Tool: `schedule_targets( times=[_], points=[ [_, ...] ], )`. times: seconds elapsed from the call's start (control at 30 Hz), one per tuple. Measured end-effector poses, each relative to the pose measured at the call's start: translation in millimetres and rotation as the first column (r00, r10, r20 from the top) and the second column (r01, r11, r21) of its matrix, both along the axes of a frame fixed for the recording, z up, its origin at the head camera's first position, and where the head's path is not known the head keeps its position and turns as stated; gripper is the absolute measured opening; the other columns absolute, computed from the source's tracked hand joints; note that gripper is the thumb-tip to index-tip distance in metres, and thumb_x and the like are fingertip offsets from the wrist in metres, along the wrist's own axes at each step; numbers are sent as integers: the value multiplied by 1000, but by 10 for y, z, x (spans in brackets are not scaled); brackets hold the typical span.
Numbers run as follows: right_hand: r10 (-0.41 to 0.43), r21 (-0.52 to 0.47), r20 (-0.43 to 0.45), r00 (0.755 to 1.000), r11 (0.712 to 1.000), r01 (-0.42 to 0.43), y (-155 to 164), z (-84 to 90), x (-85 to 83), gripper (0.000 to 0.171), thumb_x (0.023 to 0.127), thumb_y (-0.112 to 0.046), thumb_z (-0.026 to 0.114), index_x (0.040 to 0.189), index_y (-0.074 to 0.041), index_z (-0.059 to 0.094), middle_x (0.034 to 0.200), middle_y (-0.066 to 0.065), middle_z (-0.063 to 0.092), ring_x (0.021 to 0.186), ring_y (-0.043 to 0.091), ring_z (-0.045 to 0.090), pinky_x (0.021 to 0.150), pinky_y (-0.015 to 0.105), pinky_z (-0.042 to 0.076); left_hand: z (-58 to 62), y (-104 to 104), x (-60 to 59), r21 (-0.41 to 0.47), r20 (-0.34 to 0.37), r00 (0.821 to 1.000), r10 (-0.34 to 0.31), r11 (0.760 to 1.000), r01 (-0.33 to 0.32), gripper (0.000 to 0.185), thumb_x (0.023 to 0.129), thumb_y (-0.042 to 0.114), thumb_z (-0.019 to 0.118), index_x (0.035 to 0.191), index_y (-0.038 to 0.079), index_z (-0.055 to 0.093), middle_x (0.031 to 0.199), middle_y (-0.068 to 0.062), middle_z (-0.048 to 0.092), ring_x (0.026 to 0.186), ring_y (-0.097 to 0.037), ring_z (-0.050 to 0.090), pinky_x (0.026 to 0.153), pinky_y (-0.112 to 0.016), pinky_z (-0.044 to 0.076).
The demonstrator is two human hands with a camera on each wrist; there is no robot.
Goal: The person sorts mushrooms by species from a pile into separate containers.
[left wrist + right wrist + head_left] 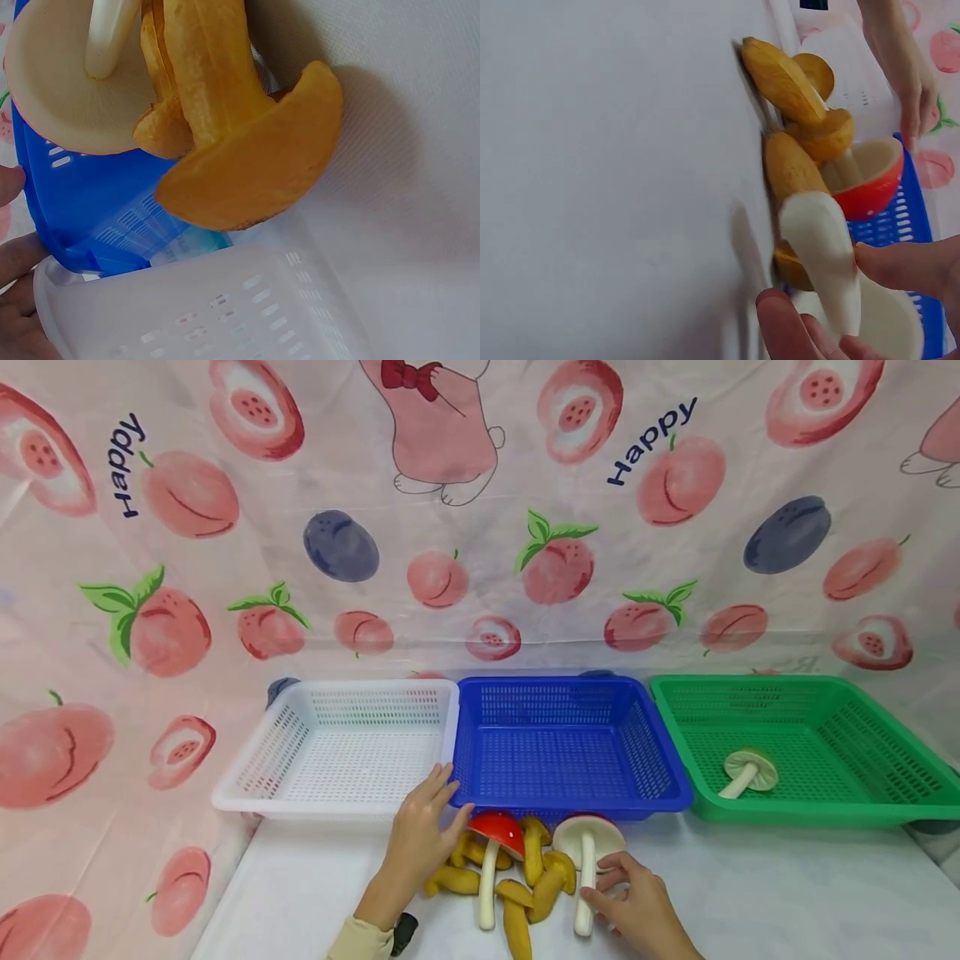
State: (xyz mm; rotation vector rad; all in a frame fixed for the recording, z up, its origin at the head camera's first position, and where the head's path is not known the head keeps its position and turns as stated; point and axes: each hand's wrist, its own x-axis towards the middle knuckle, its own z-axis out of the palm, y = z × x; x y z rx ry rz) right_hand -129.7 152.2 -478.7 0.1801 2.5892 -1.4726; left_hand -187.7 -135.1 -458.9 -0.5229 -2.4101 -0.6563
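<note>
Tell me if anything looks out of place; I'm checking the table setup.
Mostly tidy. One mushroom lies on its side alone in the green basket, while the other mushrooms sit heaped on the table.

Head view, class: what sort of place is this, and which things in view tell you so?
Probably a staged tabletop sorting set-up, not a real kitchen: a fruit-print cloth backdrop, three empty or near-empty plastic baskets, white, blue and green, and toy mushrooms piled on a white table.

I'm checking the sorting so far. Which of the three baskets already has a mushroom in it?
The green basket, farthest right, holds one pale mushroom. The white basket and the blue basket hold none.
</note>
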Motion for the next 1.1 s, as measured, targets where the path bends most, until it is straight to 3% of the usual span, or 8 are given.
schedule_targets(
  times=[0.17, 0.3, 0.57, 1.1],
  points=[
    [-14, -19, 86, 996, 1000, 16, -71, -92, -2, 54, 73, -21, 81, 109, 3, 49, 75, 4, 57, 55, 18, 58, 45, 34, 50, -5, 4, -2, -4, -18, 1000, -3, 1000, 3, 39, 82, 24, 74, 108, -5, 68, 127, -19, 57, 121, -35, 51, 93, -49, 46],
    [-66, -77, 121, 990, 994, 76, -105, -127, -3, 54, 73, -14, 81, 111, 4, 47, 75, 7, 56, 55, 19, 57, 46, 34, 52, -9, 8, -4, -7, -19, 1000, -8, 1000, 8, 39, 82, 24, 73, 108, -5, 68, 127, -19, 57, 121, -34, 51, 93, -49, 46],
    [-111, -171, 115, 987, 977, 130, -100, -148, 23, 51, 73, -3, 78, 114, 5, 49, 77, 8, 55, 60, 19, 58, 50, 36, 54, -26, 14, -12, -5, -4, 1000, -7, 1000, 7, 39, 84, 25, 72, 109, -4, 68, 129, -18, 56, 122, -32, 50, 95, -48, 45],
    [-81, -207, 54, 995, 974, 90, 114, -33, 240, 56, 72, -3, 77, 120, 6, 48, 79, 7, 59, 67, 23, 64, 51, 37, 56, 8, 2, -2, -11, 15, 1000, 7, 1000, -7, 39, 85, 26, 71, 110, -3, 68, 129, -17, 56, 123, -32, 50, 96, -47, 44]
  ],
)
